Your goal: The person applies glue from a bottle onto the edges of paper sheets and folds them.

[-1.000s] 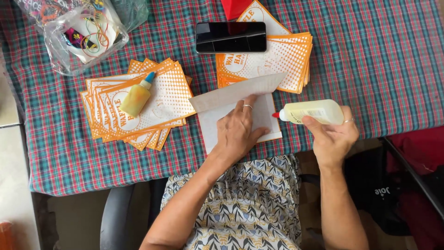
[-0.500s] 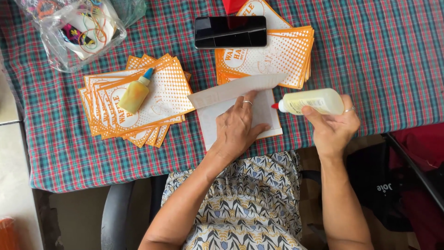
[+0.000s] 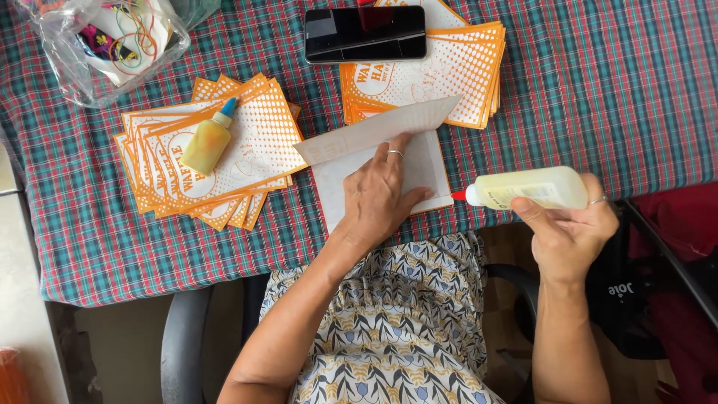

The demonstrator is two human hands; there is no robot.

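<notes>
My left hand [image 3: 385,191] lies flat on a pale sheet of paper [image 3: 426,161] at the near edge of the table, its top flap folded over at an angle. My right hand [image 3: 568,232] grips a pale yellow glue bottle [image 3: 535,188] with a red nozzle, held sideways. The nozzle points at the sheet's lower right corner, just off the paper. A ring shows on each hand.
A fanned pile of orange-and-white printed sheets [image 3: 254,157] lies at the left with a second glue bottle [image 3: 208,138] on it. Another orange stack [image 3: 449,71] sits behind, under a black phone [image 3: 365,34]. A clear plastic bag [image 3: 97,45] occupies the far left corner of the plaid tablecloth [image 3: 598,90].
My right hand has carried the glue bottle a little up and away from the sheet, then back near its lower right corner. My left hand stays pressed on the paper.
</notes>
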